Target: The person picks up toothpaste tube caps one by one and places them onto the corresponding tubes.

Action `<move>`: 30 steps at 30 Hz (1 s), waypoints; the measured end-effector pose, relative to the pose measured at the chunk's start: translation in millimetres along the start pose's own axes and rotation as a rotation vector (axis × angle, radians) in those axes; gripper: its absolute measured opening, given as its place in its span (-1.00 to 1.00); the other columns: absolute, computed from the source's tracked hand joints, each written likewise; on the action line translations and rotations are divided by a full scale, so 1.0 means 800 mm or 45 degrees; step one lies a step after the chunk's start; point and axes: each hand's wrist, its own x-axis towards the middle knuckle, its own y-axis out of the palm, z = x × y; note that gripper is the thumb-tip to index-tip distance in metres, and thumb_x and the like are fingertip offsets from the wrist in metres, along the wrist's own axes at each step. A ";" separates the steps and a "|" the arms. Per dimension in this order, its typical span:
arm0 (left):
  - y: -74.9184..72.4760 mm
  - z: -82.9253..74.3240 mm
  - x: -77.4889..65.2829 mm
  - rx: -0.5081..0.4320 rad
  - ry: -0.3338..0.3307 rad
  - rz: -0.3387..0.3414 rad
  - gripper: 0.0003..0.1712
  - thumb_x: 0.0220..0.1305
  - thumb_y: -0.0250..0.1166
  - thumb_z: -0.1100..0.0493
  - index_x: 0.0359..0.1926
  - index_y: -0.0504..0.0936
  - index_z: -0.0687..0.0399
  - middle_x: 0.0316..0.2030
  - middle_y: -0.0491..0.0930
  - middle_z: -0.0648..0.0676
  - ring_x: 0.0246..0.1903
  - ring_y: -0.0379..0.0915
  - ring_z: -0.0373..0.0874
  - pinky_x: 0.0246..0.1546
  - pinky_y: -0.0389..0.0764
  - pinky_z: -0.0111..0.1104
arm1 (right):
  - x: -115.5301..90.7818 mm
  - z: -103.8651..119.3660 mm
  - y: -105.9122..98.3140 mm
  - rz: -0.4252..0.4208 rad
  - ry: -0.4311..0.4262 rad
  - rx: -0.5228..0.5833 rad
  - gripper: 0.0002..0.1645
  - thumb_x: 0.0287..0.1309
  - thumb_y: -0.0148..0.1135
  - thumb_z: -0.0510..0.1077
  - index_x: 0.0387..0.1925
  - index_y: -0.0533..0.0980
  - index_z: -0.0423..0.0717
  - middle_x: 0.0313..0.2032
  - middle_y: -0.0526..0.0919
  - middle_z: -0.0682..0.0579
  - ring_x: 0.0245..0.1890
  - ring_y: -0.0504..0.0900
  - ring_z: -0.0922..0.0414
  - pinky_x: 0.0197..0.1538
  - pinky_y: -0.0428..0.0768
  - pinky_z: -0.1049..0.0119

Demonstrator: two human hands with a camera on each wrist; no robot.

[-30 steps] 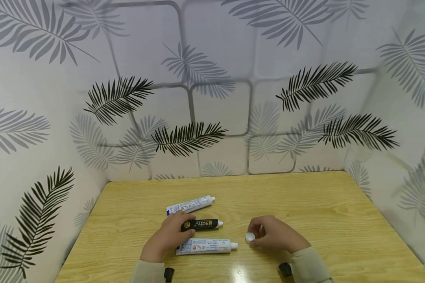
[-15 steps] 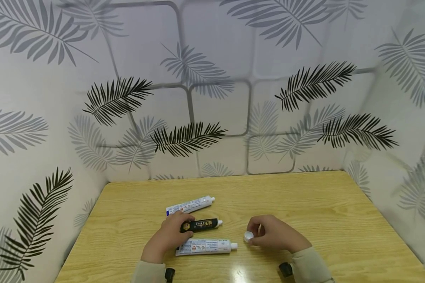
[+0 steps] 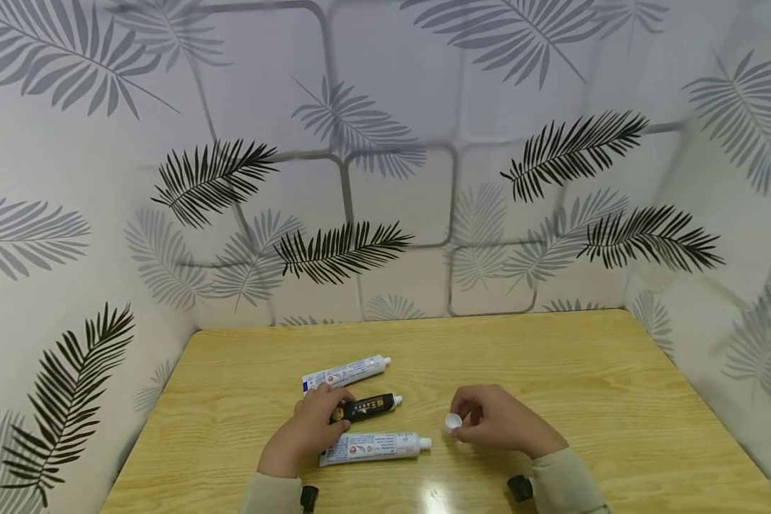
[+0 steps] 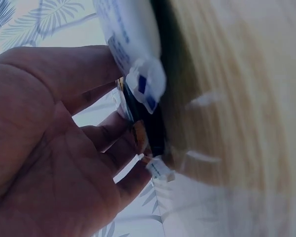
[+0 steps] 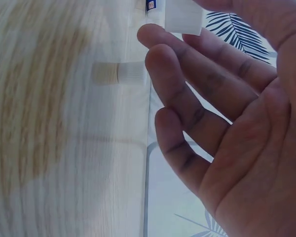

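In the head view my left hand holds a black toothpaste tube by its left end, thumb on the near side and fingers on the far side. The tube's white tip points right, tilted slightly away. My right hand pinches a white cap between thumb and fingers, its round face turned toward the tubes. The left wrist view has the black tube lying along the fingers, partly hidden by a white tube. In the right wrist view the pinched cap is at the top, with the other fingers loosely bent.
A white toothpaste tube lies nearest me on the wooden table, and another white tube lies beyond the black one. A ribbed white cap stands on the table in the right wrist view, hidden from the head view.
The black tube has turned slightly, its tip moving a little up and left in the head view. My right hand has shifted slightly upward with the cap.
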 end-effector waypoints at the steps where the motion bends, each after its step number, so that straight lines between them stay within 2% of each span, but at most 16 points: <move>1: 0.000 0.001 0.000 -0.002 0.003 0.003 -0.63 0.39 0.44 0.24 0.16 0.65 -0.03 -0.09 0.50 0.05 -0.10 0.31 -0.04 -0.01 0.36 0.02 | 0.000 0.000 0.000 -0.010 -0.005 -0.008 -0.79 0.25 0.53 -0.06 -0.19 0.63 0.00 -0.29 0.75 0.13 -0.38 0.67 0.18 -0.31 0.65 0.31; 6: 0.000 0.001 0.001 -0.017 0.031 -0.006 -0.64 0.36 0.45 0.29 0.10 0.60 -0.05 -0.12 0.45 0.04 -0.15 0.32 -0.07 -0.03 0.39 -0.02 | 0.000 -0.002 -0.001 -0.033 -0.019 -0.033 -0.80 0.25 0.52 -0.06 -0.18 0.64 0.05 -0.28 0.75 0.16 -0.41 0.67 0.19 -0.34 0.66 0.30; 14: -0.002 -0.004 0.003 -0.039 0.084 -0.007 -0.65 0.38 0.39 0.35 0.12 0.60 0.03 -0.03 0.61 0.05 -0.14 0.41 -0.07 0.06 0.41 0.17 | -0.001 -0.001 -0.004 -0.029 -0.028 -0.049 -0.82 0.30 0.49 -0.03 -0.16 0.63 0.08 -0.24 0.73 0.16 -0.42 0.65 0.19 -0.34 0.66 0.28; 22: -0.002 -0.005 0.003 -0.074 0.079 -0.004 -0.65 0.45 0.27 0.42 0.16 0.57 0.05 0.07 0.59 0.09 -0.03 0.46 -0.03 0.19 0.33 0.32 | -0.001 -0.001 -0.006 -0.030 -0.028 -0.064 -0.83 0.32 0.48 -0.02 -0.15 0.64 0.09 -0.23 0.73 0.17 -0.42 0.63 0.19 -0.35 0.64 0.30; 27: -0.004 -0.006 0.002 -0.111 0.067 0.052 -0.62 0.47 0.23 0.42 0.19 0.57 0.00 0.12 0.59 0.12 0.08 0.49 0.02 0.24 0.31 0.35 | -0.001 -0.002 -0.007 -0.033 -0.028 -0.065 -0.83 0.33 0.48 -0.01 -0.14 0.64 0.11 -0.23 0.72 0.17 -0.41 0.65 0.18 -0.35 0.65 0.29; 30: -0.006 -0.009 0.001 -0.149 0.054 0.086 -0.59 0.46 0.19 0.40 0.23 0.58 0.00 0.17 0.57 0.14 0.11 0.48 0.02 0.23 0.40 0.25 | -0.002 -0.001 -0.008 -0.049 -0.029 -0.071 -0.83 0.33 0.48 0.00 -0.13 0.64 0.12 -0.22 0.71 0.17 -0.38 0.66 0.18 -0.34 0.65 0.28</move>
